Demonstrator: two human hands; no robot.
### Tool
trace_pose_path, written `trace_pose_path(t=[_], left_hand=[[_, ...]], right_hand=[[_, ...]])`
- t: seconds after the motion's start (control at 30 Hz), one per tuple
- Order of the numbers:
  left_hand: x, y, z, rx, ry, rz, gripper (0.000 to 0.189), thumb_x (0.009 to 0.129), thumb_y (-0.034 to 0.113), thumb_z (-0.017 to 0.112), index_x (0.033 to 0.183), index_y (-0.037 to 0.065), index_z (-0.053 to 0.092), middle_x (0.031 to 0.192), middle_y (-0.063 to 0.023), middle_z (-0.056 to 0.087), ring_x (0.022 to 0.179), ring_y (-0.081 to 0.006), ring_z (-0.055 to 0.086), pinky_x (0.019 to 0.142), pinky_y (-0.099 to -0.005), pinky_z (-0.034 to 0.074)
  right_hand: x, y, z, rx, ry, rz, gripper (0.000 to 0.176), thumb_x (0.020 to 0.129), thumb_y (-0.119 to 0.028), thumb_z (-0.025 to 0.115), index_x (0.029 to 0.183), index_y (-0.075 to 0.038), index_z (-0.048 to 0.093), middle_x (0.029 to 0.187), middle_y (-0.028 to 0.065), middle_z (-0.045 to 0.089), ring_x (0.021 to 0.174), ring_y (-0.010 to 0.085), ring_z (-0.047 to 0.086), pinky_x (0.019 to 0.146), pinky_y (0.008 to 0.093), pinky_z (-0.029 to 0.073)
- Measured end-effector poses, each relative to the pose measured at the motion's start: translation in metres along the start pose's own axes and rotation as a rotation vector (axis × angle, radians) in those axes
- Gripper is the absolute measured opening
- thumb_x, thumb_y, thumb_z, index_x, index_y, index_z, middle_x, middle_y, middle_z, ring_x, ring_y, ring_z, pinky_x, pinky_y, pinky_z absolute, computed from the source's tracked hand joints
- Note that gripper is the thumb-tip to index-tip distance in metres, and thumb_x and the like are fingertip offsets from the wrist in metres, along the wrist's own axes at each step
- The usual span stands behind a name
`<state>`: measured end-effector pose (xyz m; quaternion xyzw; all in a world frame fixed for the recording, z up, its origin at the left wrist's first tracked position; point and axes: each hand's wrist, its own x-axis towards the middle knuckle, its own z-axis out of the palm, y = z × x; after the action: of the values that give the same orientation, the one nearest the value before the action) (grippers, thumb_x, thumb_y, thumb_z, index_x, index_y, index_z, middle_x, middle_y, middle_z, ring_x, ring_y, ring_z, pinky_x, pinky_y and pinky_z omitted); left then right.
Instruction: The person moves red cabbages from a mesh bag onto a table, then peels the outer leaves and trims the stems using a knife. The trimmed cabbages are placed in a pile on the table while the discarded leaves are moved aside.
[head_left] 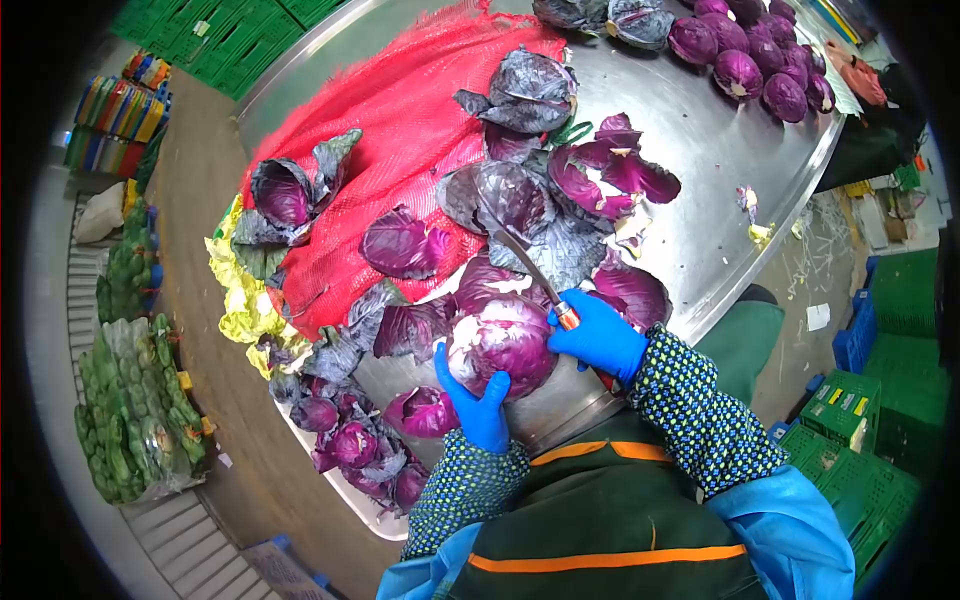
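Note:
A large red cabbage [505, 345] with whitish patches rests at the near edge of the metal table, between my two blue-gloved hands. My left hand [474, 402] lies against its lower left side, thumb and fingers spread apart. In my right hand [602, 335] is a knife [535, 270], gripped by its brown handle at the cabbage's right side; the curved blade points up and left over loose leaves. Dark outer leaves [570, 245] and purple leaves [405, 243] lie around the cabbage, some on a red mesh sack [375, 120].
Trimmed purple cabbages [738, 73] are heaped at the table's [690, 230] back right. More small cabbages and leaves [355, 443] sit at its near left edge, beside yellowish leaves [245, 290]. Green crates [840, 408] stand right; bagged green vegetables [135, 410] stand left.

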<state>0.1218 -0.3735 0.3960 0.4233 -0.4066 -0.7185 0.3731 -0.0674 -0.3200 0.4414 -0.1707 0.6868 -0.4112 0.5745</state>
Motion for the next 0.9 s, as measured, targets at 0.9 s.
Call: trace_pose_path(t=[0.9], left_hand=[[-0.005,0.043,-0.031,0.833,-0.274,0.297,0.100,0.060,0.024,0.083,0.139,0.003,0.025,0.138,-0.0181,0.031,0.127,-0.0313,0.033,0.106,-0.0409,0.028]], right_hand=[[-0.026,0.077,-0.028,-0.048,0.386,-0.177,0.027,0.076,-0.007,0.063,0.100,-0.001,0.054,0.083,0.0115,0.058,0.076,0.0231,0.058,0.069,0.0330,0.047]])
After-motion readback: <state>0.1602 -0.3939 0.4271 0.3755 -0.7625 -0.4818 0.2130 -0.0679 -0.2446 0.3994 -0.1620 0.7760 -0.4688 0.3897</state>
